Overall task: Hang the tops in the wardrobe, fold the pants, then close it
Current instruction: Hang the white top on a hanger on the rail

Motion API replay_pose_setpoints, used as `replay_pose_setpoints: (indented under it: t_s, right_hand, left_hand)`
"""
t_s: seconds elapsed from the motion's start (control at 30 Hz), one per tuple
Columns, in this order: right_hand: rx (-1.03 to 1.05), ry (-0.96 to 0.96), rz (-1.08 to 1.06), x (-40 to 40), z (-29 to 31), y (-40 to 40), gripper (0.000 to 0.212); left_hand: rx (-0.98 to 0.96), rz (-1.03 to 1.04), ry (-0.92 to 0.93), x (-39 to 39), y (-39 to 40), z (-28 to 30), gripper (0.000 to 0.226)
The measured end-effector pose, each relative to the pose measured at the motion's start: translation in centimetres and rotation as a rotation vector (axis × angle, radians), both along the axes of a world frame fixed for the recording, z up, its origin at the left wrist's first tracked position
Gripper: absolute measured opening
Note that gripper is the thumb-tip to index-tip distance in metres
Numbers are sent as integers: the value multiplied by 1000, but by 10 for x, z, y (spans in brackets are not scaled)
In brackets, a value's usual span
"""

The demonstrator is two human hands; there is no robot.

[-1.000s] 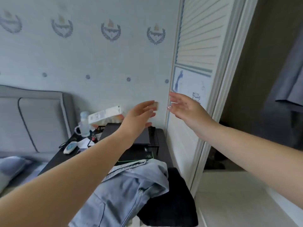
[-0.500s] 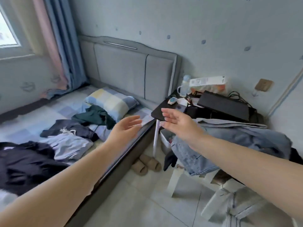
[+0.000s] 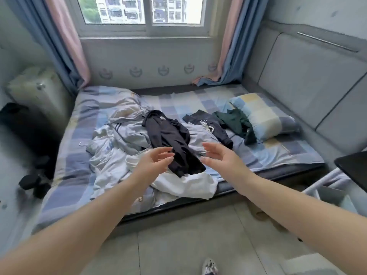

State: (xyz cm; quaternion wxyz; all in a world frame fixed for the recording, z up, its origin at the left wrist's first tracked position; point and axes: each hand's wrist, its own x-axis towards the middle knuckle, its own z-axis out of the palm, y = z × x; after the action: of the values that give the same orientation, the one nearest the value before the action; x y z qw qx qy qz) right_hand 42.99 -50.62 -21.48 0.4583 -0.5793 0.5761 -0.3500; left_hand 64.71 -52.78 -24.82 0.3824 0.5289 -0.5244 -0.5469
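A heap of clothes lies on the bed (image 3: 278,153). On top is a black garment (image 3: 170,139), over a light grey one (image 3: 129,133) and a white one (image 3: 186,185) at the near edge. Further right lie a dark drawstring garment (image 3: 210,124) and a dark green top (image 3: 236,122) against the pillow (image 3: 264,114). My left hand (image 3: 155,161) and my right hand (image 3: 220,157) hover over the near end of the black garment, fingers relaxed, palms facing each other, holding nothing. The wardrobe is out of view.
The headboard (image 3: 307,76) runs along the right. A dark table edge (image 3: 355,167) and a white frame (image 3: 325,179) stand at the right. A suitcase (image 3: 37,90) and black items (image 3: 29,135) sit left of the bed. A window with curtains is behind.
The view has swung left from the wardrobe door and side table to the bed. Both hands stayed stretched out and empty, and are now over the clothes heap.
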Motion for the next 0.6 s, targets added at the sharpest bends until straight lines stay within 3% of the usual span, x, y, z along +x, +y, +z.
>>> replay_pose_setpoints:
  t_s: [0.23, 0.6]
  right_hand:
    - [71, -38, 149, 53, -35, -84, 43]
    - [233, 3, 293, 73, -94, -242, 39]
  left_hand:
    - [91, 208, -1, 61, -37, -36, 23]
    - [262, 495, 47, 90, -137, -84, 22]
